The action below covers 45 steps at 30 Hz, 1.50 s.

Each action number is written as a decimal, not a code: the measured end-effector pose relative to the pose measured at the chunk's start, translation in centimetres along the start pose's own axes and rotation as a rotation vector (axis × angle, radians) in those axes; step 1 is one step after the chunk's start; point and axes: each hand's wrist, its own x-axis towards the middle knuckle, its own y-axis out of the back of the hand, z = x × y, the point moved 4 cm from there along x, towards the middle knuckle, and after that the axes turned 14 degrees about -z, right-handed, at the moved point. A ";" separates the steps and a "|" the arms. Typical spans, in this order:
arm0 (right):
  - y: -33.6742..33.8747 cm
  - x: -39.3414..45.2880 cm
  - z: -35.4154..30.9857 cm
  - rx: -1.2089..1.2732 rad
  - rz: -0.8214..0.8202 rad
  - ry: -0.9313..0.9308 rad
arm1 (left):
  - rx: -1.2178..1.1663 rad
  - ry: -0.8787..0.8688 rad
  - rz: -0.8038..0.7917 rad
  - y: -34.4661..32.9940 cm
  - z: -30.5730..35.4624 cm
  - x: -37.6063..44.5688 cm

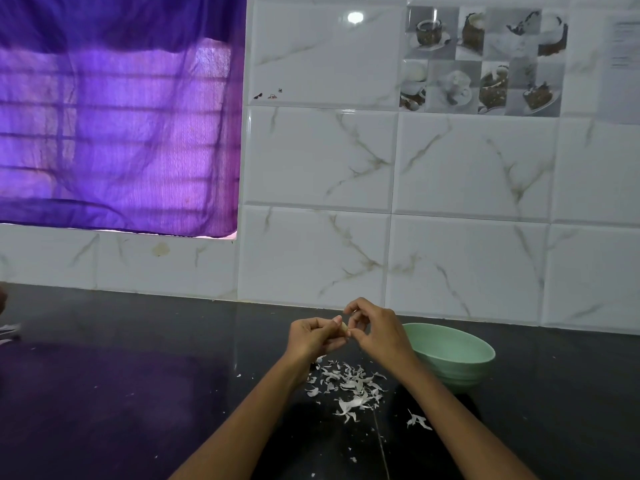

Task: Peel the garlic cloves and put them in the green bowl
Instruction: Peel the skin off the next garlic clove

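Observation:
A pale garlic clove (343,328) sits between my two hands above the black counter. My left hand (317,337) grips it with curled fingers and thumb. My right hand (375,329) meets it from the right, its fingertips pinching at the clove's end. The green bowl (460,355) stands on the counter just right of my right hand, partly hidden by my wrist; its inside shows no contents from here. A scatter of white garlic skins (349,386) lies on the counter below my hands.
The dark glossy counter (121,393) runs left and forward. A white marble-tile wall (450,237) rises behind it, with a purple curtain (117,126) over the window at left. A few loose skin pieces (419,420) lie near my right forearm. Something pale (8,332) sits at the far left edge.

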 end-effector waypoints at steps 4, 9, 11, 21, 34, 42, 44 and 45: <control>0.1 0.0 0.2 0.004 0.010 0.006 | -0.065 0.019 0.026 0.2 -0.1 0.0; 0.4 0.0 0.4 0.043 0.063 -0.016 | -0.103 0.037 0.064 0.5 -0.3 0.3; 0.7 -0.1 0.2 0.060 0.102 -0.013 | -0.103 0.045 0.075 0.6 -0.4 0.4; 1.0 -0.1 0.2 -0.018 0.134 -0.040 | -0.121 0.041 0.077 0.6 -0.4 0.5; 0.6 -0.2 0.5 -0.035 0.063 -0.048 | 0.095 -0.026 -0.035 0.4 -0.2 0.4; -0.3 -0.1 0.2 -0.052 0.034 -0.103 | 0.549 -0.187 0.072 0.3 0.2 0.5; -0.3 -0.1 0.1 -0.090 0.025 -0.105 | 0.577 -0.205 0.083 0.3 0.2 0.4; -0.3 -0.1 0.1 -0.108 0.018 -0.104 | 0.595 -0.212 0.088 0.3 0.2 0.4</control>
